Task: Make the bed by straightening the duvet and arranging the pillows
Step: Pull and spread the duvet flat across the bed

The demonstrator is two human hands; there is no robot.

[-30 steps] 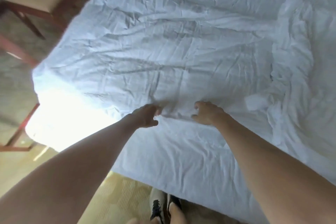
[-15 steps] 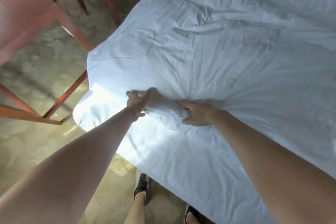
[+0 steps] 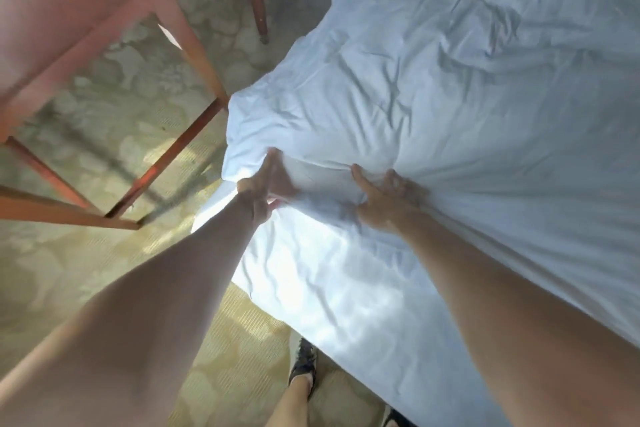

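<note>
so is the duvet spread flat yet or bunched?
Bunched. The duvet is creased, gathered into a ridge between the left hand and right hand.

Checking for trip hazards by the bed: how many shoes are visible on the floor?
2. One dark shoe on the carpet beside the bed's near edge; a second shoe, mostly cut off at the bottom of the frame, to its right.

No text, label or number can be read anywhere.
</note>
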